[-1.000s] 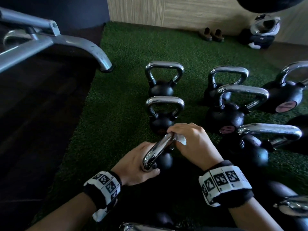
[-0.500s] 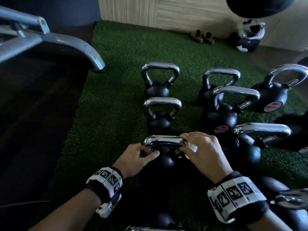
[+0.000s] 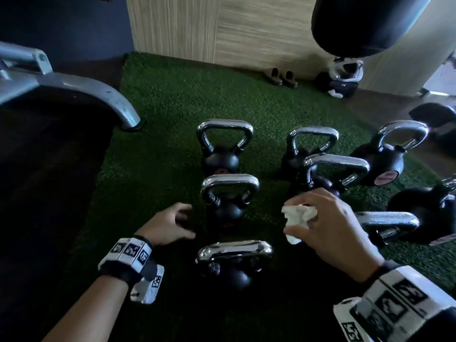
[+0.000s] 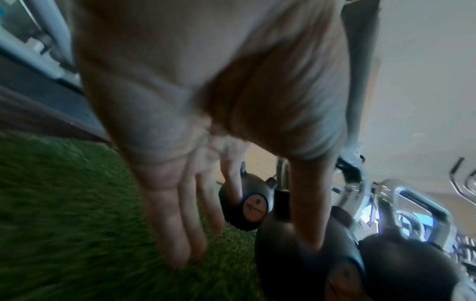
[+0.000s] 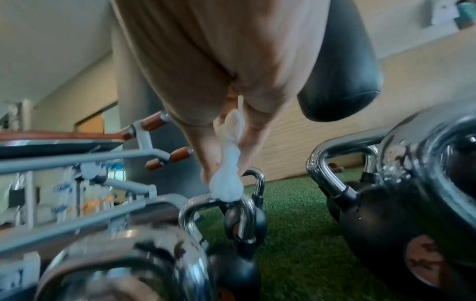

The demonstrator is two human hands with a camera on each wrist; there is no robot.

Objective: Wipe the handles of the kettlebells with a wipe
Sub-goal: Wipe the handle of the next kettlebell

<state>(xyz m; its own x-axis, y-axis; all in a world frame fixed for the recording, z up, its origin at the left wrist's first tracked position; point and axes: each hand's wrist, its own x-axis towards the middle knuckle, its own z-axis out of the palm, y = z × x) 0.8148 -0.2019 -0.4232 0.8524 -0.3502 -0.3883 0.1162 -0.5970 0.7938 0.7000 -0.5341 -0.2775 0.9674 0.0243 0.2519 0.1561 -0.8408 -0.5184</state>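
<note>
Wipe held above the kettlebells

The crumpled white wipe point(image 3: 297, 218) sat pinched in the right hand point(image 3: 328, 230), its fingers clamped on it, above the nearest kettlebell point(image 3: 234, 265) on the green turf point(image 3: 160, 156). The left hand point(image 3: 167, 228) hovered beside the middle kettlebell point(image 3: 228, 198), fingers apart and holding nothing.

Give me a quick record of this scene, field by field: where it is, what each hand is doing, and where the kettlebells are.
surface: green turf
left hand: open, holding nothing, just left of the middle kettlebell
right hand: holds a crumpled white wipe, off any handle
near kettlebell: upright between the forearms, chrome handle untouched
far kettlebell: upright, same column
others: several more kettlebells to the right
background: punching bag, grey machine leg, slippers
</note>
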